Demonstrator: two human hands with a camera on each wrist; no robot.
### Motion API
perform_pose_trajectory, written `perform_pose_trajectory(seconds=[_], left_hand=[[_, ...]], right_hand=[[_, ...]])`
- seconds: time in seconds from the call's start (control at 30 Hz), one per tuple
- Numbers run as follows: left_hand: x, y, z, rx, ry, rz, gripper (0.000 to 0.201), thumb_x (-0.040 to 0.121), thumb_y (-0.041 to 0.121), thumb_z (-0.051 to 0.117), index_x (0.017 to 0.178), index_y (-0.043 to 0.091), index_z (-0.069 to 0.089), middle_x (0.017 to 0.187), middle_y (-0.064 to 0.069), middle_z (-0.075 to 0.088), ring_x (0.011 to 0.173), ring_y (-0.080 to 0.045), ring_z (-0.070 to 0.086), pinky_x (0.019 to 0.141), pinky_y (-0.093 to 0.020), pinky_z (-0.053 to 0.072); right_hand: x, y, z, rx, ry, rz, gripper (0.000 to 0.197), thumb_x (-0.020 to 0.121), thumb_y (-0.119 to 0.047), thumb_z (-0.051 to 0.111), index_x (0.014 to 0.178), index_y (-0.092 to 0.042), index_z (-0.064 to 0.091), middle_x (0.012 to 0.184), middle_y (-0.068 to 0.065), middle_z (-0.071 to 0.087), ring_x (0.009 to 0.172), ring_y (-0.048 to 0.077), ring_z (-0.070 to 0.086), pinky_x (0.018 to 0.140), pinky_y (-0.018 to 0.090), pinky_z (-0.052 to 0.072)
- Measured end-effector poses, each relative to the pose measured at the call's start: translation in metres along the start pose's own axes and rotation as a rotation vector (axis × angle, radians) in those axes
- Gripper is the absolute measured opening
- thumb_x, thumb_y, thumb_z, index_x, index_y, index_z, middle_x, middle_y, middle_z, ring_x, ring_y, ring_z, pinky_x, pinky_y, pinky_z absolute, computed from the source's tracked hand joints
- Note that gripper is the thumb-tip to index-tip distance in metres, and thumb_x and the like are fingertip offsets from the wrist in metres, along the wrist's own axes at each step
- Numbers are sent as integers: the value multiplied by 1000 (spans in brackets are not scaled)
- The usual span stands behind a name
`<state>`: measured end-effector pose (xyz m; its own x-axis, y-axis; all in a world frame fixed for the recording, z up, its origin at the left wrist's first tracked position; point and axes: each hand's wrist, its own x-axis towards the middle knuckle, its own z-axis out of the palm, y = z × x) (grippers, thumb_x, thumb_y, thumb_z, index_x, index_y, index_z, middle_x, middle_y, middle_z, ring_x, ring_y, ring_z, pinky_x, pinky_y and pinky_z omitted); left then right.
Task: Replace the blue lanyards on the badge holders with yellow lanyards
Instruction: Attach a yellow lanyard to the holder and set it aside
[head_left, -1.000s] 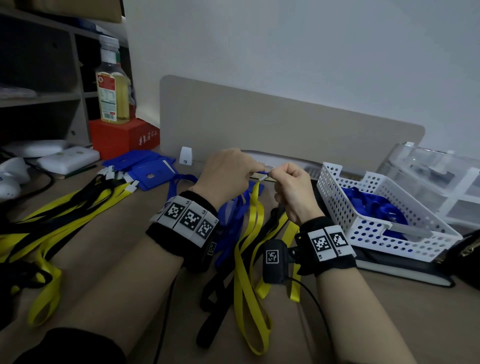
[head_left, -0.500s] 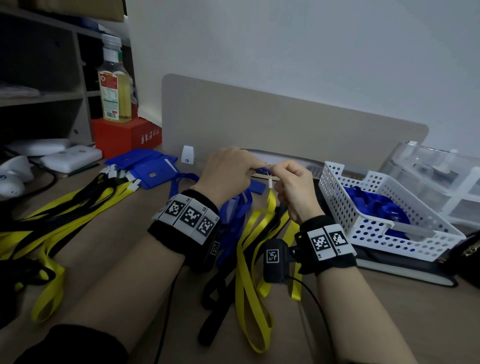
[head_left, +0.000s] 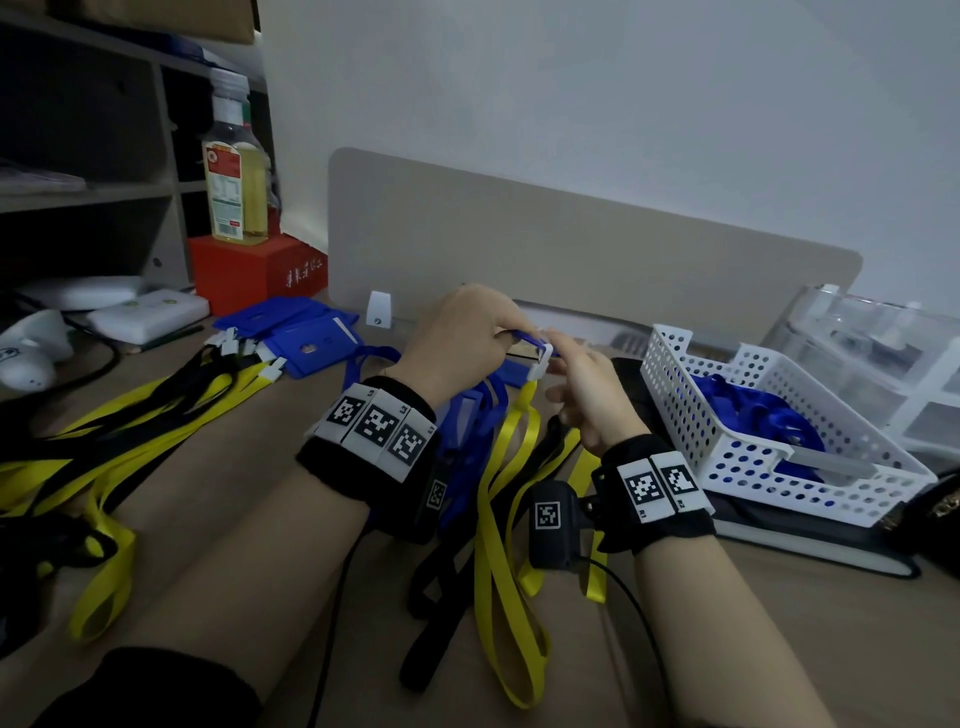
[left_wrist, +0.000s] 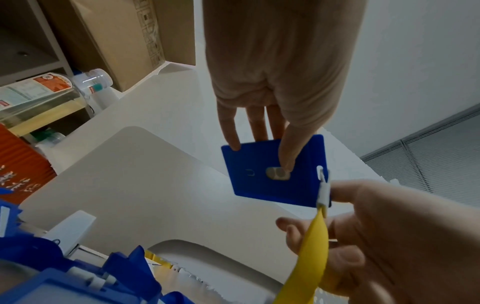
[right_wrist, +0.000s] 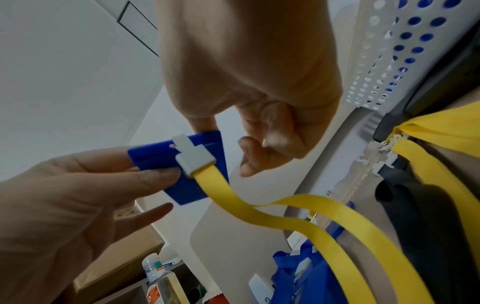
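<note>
My left hand (head_left: 498, 332) holds a blue badge holder (left_wrist: 259, 181) flat above the desk, thumb on its face and fingers behind it. A white clip (right_wrist: 192, 158) on a yellow lanyard (right_wrist: 285, 209) is hooked into the holder's edge slot. In the right wrist view the left thumb presses beside that clip. My right hand (head_left: 563, 364) is just right of the clip. Its index fingertip (left_wrist: 342, 189) touches the clip, and its other fingers are loosely curled and hold nothing. The yellow lanyard (head_left: 498, 519) hangs down to the desk between my wrists.
A white perforated basket (head_left: 727, 457) with blue lanyards stands at the right, with clear plastic drawers (head_left: 883, 353) behind it. Yellow and black lanyards (head_left: 130, 415) and more blue badge holders (head_left: 306, 338) lie at the left. Blue lanyards (head_left: 478, 415) lie under my hands. A beige divider (head_left: 571, 249) closes the back.
My right hand was pinching the white clip against the holder. It has now let go, and only its index finger touches the clip. The clip now sits on the holder's edge.
</note>
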<state>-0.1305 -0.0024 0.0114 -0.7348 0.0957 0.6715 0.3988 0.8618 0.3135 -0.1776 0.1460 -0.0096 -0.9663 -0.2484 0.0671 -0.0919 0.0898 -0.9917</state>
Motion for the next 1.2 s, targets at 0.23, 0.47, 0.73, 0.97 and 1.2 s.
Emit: perform_pose_trajectory(seconds=[0.23, 0.47, 0.73, 0.97, 1.2], left_hand=[[-4, 1, -5, 140, 80, -100, 33, 92, 11, 56, 122, 18, 66, 121, -3, 66, 116, -19, 53, 95, -31, 42], [-2, 18, -6, -338, -132, -570, 46, 99, 43, 41, 132, 12, 52, 123, -6, 61, 106, -18, 59, 77, -27, 42], [-8, 15, 11, -537, -265, -603, 36, 92, 36, 59, 90, 2, 68, 68, -4, 57, 65, -15, 51, 68, -31, 44], [-8, 16, 0, -506, -280, -669, 32, 95, 34, 54, 92, 6, 69, 61, -1, 50, 51, -10, 47, 54, -23, 45], [-15, 10, -26, -358, -290, -641, 28, 97, 28, 53, 87, 10, 72, 63, -2, 47, 47, -11, 38, 37, -18, 34]], right_hand=[[-1, -2, 5, 153, -30, 17, 25, 98, -27, 51, 75, -18, 57, 53, -6, 46, 39, 5, 31, 35, 18, 19], [4, 1, 4, 312, 60, -43, 20, 98, -31, 52, 86, -15, 56, 62, -4, 63, 39, 3, 37, 36, 15, 25], [4, 0, 3, 334, 48, -64, 19, 98, -28, 53, 86, -13, 52, 62, -3, 65, 39, 5, 39, 34, 14, 26], [7, 5, 4, 302, 77, -29, 21, 98, -27, 53, 105, -7, 56, 68, -1, 67, 38, 3, 41, 33, 14, 26], [12, 8, 11, 215, 73, 18, 20, 99, -25, 52, 108, -7, 58, 77, 5, 67, 38, 2, 41, 32, 13, 25]])
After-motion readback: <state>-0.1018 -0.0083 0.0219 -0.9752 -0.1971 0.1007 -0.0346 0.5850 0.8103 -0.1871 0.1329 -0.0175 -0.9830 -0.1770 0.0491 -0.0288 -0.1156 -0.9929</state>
